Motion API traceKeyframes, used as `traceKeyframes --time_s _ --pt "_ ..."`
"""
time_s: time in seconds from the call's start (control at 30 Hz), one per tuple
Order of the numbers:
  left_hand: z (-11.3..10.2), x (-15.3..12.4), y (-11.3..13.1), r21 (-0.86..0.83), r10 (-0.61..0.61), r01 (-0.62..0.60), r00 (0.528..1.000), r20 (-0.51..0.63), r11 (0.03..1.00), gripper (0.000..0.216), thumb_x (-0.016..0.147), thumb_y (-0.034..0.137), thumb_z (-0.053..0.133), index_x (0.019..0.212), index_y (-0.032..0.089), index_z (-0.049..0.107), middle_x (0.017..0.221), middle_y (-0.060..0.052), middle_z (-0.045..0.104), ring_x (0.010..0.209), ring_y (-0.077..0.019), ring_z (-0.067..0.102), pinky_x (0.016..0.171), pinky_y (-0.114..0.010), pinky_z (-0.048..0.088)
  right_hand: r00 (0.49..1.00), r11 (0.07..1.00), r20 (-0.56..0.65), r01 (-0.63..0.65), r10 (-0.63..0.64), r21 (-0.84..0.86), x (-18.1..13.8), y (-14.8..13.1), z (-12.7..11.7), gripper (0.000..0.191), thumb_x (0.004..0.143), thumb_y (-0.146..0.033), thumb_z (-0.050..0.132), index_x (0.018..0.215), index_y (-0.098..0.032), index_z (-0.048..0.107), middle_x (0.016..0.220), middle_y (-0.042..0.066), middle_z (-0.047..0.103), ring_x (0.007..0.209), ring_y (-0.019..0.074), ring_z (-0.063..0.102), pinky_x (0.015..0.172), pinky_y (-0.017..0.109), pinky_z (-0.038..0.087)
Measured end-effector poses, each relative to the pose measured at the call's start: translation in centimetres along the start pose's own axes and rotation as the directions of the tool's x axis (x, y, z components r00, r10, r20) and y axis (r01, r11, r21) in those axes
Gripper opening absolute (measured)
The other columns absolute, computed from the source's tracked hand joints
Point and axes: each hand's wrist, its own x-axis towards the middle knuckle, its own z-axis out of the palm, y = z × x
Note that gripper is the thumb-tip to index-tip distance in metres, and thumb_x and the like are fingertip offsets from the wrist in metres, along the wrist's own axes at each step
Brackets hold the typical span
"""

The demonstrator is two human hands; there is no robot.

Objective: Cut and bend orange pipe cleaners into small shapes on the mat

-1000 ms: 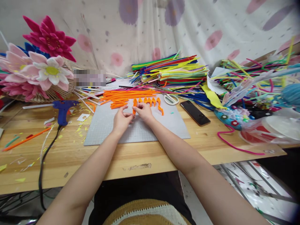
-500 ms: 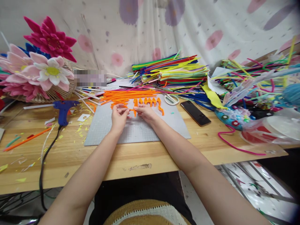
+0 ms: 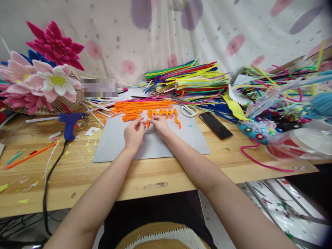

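Over the grey cutting mat (image 3: pixel 111 148), my left hand (image 3: pixel 134 135) and my right hand (image 3: pixel 160 125) pinch a short orange pipe cleaner (image 3: pixel 149 123) between them, its ends partly hidden by my fingers. Just behind my right hand, several bent orange pipe cleaner pieces (image 3: pixel 165 112) lie in a row, the rightmost with a longer wavy tail. Cut orange lengths (image 3: pixel 131 115) rest beside my left hand, with a bundle of longer orange pipe cleaners (image 3: pixel 145 104) along the mat's far edge.
White-handled scissors (image 3: pixel 189 110) and a black phone (image 3: pixel 215 125) lie to the right. A blue glue gun (image 3: pixel 69 125) with a black cord sits left, near felt-like flowers (image 3: pixel 57 80). Colourful pipe cleaners (image 3: pixel 192 77) are heaped behind; a plastic-wrapped tub (image 3: pixel 303 143) stands far right.
My left hand has turned and drawn slightly closer to my right, its fingers now more curled round the orange pipe cleaner. The table items stay put.
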Motion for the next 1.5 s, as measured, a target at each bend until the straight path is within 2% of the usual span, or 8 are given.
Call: traceKeyframes --time_s 0.17,0.33,0.43,0.53,0.8,1.1,1.3,1.5 --pt "0.0 -0.2 0.3 0.161 0.066 -0.066 0.998 0.009 0.985 0.022 0.076 0.032 0.056 0.088 0.02 0.071 0.085 -0.004 0.071 0.08 -0.0175 0.064 0.076 -0.029 0.047 1.0 1.0 -0.009 0.01 -0.01 0.005 0.0 0.2 0.3 0.041 0.052 -0.046 0.068 0.048 -0.017 0.04 0.047 -0.007 0.038 0.048 0.0047 0.03 0.048 0.023 0.022" --pt "0.3 0.4 0.0 -0.143 -0.171 0.173 0.985 0.028 0.974 0.021 0.066 0.033 0.067 0.079 0.017 0.071 0.077 -0.005 0.07 0.069 -0.017 0.063 0.065 -0.028 0.05 0.999 0.995 -0.008 -0.037 0.038 0.089 -0.3 0.2 0.7 0.038 0.053 -0.042 0.069 0.049 -0.017 0.04 0.046 -0.008 0.038 0.045 0.0044 0.029 0.047 0.023 0.022" --pt "0.2 0.7 0.2 -0.39 -0.348 0.381 0.925 0.156 0.838 0.024 0.06 0.029 0.072 0.077 0.013 0.068 0.074 -0.005 0.069 0.066 -0.0151 0.063 0.061 -0.028 0.052 0.998 0.986 0.04 -0.059 0.054 0.155 -0.4 0.0 0.7 0.036 0.052 -0.04 0.071 0.05 -0.017 0.043 0.046 -0.007 0.04 0.044 0.0041 0.031 0.047 0.022 0.023" --pt "-0.2 0.7 0.8 -0.479 -0.398 0.505 0.863 0.312 0.718 0.02 0.06 0.023 0.073 0.075 0.01 0.066 0.069 -0.004 0.067 0.063 -0.0129 0.063 0.062 -0.027 0.053 0.993 0.98 0.113 -0.065 0.043 0.19 -0.6 -0.4 0.6 0.036 0.05 -0.038 0.073 0.05 -0.016 0.045 0.045 -0.007 0.043 0.043 0.0036 0.034 0.047 0.022 0.024" --pt "-1.4 1.0 1.7 -0.5 -0.373 0.632 0.765 0.525 0.592 0.012 0.078 0.018 0.058 0.082 0.011 0.067 0.078 -0.007 0.069 0.072 -0.0122 0.065 0.068 -0.024 0.055 0.964 0.956 0.245 -0.168 0.108 0.24 -0.8 -1.2 0.3 0.034 0.055 -0.031 0.074 0.052 -0.015 0.044 0.044 -0.007 0.046 0.041 0.0035 0.04 0.044 0.02 0.025" --pt "-1.9 1.2 1.1 -0.378 -0.441 0.782 0.601 0.666 0.495 0.018 0.082 0.01 0.052 0.07 0.014 0.065 0.069 -0.003 0.065 0.062 -0.0068 0.062 0.063 -0.016 0.054 0.868 0.913 0.467 -0.317 0.17 0.257 -0.8 -1.0 -0.7 0.026 0.055 -0.022 0.074 0.055 -0.014 0.05 0.048 -0.005 0.053 0.042 0.0049 0.042 0.044 0.02 0.029" --pt "-1.8 1.2 1.0 -0.373 -0.427 0.77 0.611 0.667 0.518 0.014 0.079 0.011 0.056 0.068 0.014 0.064 0.064 -0.002 0.063 0.057 -0.0065 0.061 0.06 -0.015 0.054 0.853 0.917 0.491 -0.324 0.177 0.232 -0.8 -1.1 -0.6 0.024 0.057 -0.024 0.073 0.056 -0.014 0.052 0.049 -0.005 0.052 0.044 0.0049 0.043 0.045 0.02 0.029" --pt "-1.9 1.5 1.1 -0.486 -0.431 0.706 0.703 0.566 0.514 0.012 0.079 0.01 0.056 0.071 0.014 0.064 0.064 -0.002 0.063 0.055 -0.0057 0.059 0.057 -0.014 0.053 0.865 0.938 0.495 -0.237 0.085 0.254 -1.0 -1.2 -0.6 0.03 0.06 -0.038 0.071 0.072 -0.017 0.054 0.057 -0.006 0.052 0.047 0.0044 0.041 0.046 0.019 0.028"
